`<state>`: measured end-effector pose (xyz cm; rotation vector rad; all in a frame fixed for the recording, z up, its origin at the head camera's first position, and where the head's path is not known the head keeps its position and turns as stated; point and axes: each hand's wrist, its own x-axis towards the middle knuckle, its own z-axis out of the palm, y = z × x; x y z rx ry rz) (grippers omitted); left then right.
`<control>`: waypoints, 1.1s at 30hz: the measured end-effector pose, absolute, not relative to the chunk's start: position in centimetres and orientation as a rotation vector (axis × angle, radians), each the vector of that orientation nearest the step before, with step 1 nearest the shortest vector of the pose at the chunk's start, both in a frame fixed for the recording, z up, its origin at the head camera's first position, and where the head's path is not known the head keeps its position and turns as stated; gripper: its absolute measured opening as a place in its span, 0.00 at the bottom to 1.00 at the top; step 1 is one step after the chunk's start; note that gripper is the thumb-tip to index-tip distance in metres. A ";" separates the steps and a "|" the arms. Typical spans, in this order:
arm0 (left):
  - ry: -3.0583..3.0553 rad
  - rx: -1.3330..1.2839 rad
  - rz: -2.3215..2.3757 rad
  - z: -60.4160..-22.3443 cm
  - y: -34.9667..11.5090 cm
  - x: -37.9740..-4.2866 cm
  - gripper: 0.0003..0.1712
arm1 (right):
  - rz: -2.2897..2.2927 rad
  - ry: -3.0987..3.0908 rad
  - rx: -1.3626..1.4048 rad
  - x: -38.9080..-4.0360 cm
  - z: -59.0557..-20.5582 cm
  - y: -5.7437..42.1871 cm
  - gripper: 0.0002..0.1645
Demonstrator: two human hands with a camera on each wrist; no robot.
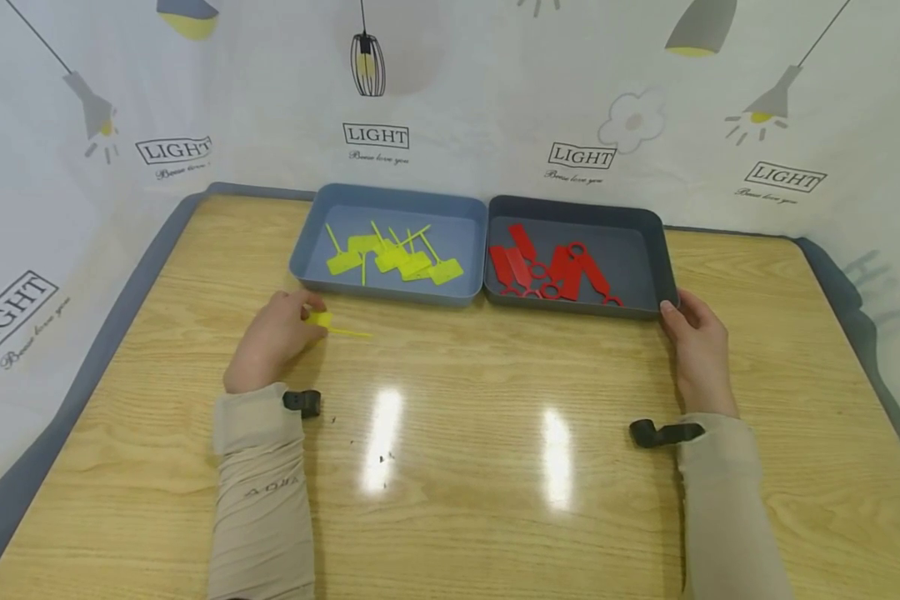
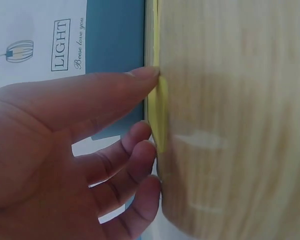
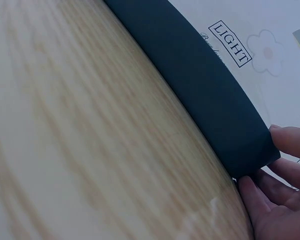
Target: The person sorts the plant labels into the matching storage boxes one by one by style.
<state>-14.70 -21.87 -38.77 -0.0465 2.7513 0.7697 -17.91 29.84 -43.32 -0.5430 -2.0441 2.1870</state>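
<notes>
At the near left corner of the blue tray [image 1: 390, 290], my left hand [image 1: 273, 333] pinches a yellow cable-tie tag [image 1: 320, 319] low over the wooden table, its thin tail pointing right. The left wrist view has the thumb on that tag [image 2: 161, 112] and the other fingers bent behind it. My right hand [image 1: 701, 342] holds the near right corner of the dark grey tray [image 1: 645, 250], thumb on the near side. From the right wrist, fingertips show at the top and bottom of the tray's corner [image 3: 250, 150].
Several yellow tags [image 1: 416, 264] with thin tails lie in the blue tray. Several red tags [image 1: 570, 271] with ringed ends fill the left part of the dark tray. The trays stand side by side near the table's back edge, before a printed curtain [image 1: 480, 100]. Small dark specks dot the table [image 1: 457, 417].
</notes>
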 end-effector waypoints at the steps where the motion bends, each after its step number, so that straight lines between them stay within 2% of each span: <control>1: 2.748 -0.050 0.771 -38.7 -21.9 -14.7 0.20 | 2.185 -2.045 -0.543 -17.9 -43.3 29.8 0.35; 19: 2.627 -0.063 0.811 -38.2 -21.8 -14.7 0.19 | 2.173 -2.068 -0.513 -17.6 -43.3 29.8 0.36; 26: 2.556 -0.077 0.964 -38.2 -22.0 -14.9 0.16 | 2.172 -2.067 -0.532 -17.7 -43.2 29.8 0.36; 33: 2.573 0.033 1.108 -37.9 -21.8 -15.3 0.10 | 2.174 -2.052 -0.548 -17.8 -43.2 29.7 0.36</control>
